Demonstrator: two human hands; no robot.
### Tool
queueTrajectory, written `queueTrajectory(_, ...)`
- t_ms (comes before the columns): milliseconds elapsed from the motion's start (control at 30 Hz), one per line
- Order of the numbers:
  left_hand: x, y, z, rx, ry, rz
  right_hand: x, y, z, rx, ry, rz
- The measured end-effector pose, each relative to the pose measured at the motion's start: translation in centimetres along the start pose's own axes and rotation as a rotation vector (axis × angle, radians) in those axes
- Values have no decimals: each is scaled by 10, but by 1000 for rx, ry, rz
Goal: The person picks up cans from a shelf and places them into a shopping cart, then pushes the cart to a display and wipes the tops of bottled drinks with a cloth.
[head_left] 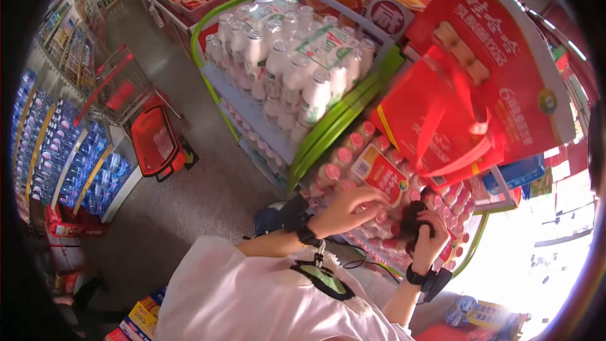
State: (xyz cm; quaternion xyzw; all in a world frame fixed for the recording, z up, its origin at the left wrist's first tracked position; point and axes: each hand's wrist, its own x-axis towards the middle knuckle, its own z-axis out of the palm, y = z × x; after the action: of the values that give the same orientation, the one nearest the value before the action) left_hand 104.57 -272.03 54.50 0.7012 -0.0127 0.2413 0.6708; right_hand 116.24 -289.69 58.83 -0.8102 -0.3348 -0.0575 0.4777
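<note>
My left hand (349, 209) reaches over packs of pink-capped bottles (329, 175). Its fingers are curved and apart, near a red and yellow label (380, 175) on the packs, and no held thing shows in it. To the right, my right hand (432, 237) has its fingers closed around a small black object (413, 220) whose kind I cannot make out. That object is just above the bottles. Both wrists wear black bands. A red carrier bag (435, 123) with ribbon handles stands behind the bottles, against a large red sign (505, 57).
Wrapped packs of white bottles (293, 66) fill a green-edged bin (297, 167) ahead. Leftward in the aisle are a red basket (156, 142) and a shopping cart (120, 82). Shelves of blue-labelled bottles (57, 151) line the far left. Black cables (356, 256) hang near my body.
</note>
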Motion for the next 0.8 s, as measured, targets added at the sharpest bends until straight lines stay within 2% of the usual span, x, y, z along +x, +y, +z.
queueTrajectory(33,-1,7,-18,134,-12,16,3,-6,3,16,-6,-11)
queueTrajectory(133,-14,14,-62,-44,26,-173,13,-44,24,70,-33,-24)
queueTrajectory(233,-22,14,-120,-93,45,-266,19,-65,61,221,-59,-2)
queueTrajectory(333,-31,22,-181,-59,66,-468,24,-97,107,227,-18,52)
queueTrajectory(433,-51,3,-234,-60,235,-541,27,-121,143,184,-37,-2)
queueTrajectory(533,-77,-4,-275,-4,382,-458,25,-155,175,246,-97,-44)
queueTrajectory(667,-104,-1,-295,-97,550,-501,25,-173,214,344,-400,-151)
queueTrajectory(733,-120,7,-296,-106,611,-540,25,-176,244,495,-505,-133)
queueTrajectory(767,-125,6,-296,-63,591,-575,25,-176,258,543,-569,-108)
queueTrajectory(800,-131,17,-297,94,457,-679,23,-178,272,585,-595,-111)
